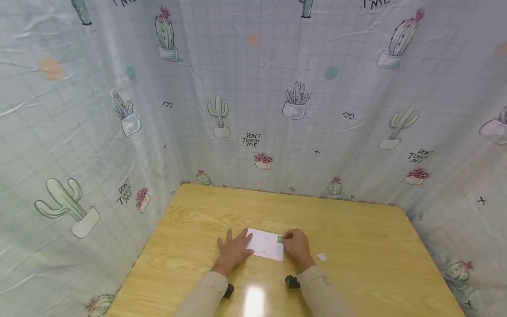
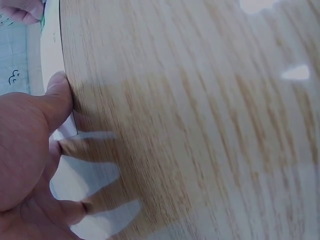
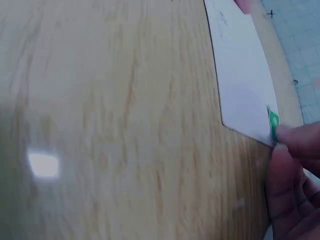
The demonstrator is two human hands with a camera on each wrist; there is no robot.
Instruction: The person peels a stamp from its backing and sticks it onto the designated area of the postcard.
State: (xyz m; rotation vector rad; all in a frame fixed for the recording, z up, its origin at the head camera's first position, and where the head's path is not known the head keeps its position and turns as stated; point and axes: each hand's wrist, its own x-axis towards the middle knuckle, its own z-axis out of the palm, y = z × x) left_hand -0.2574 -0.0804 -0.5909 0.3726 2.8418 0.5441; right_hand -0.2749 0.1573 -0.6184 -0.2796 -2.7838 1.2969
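Observation:
A white envelope (image 1: pixel 264 245) lies flat on the wooden table, with a small dark mark near its lower middle. My left hand (image 1: pixel 233 251) rests with spread fingers at its left end; the thumb (image 2: pixel 61 95) presses on the paper near the lower edge. At the upper right corner of the envelope sits a small green stamp (image 3: pixel 273 122). Thumb and forefinger of my right hand (image 1: pixel 296 247) pinch the stamp's outer edge, right at the envelope's corner, and cover part of it.
To the right of my right hand lies a small white square of paper (image 1: pixel 322 256) on the table (image 1: pixel 356 237). A cactus-print curtain (image 1: pixel 253 88) hangs along the table's back and sides. A black wrist camera (image 1: pixel 292 282) sits at the right cuff.

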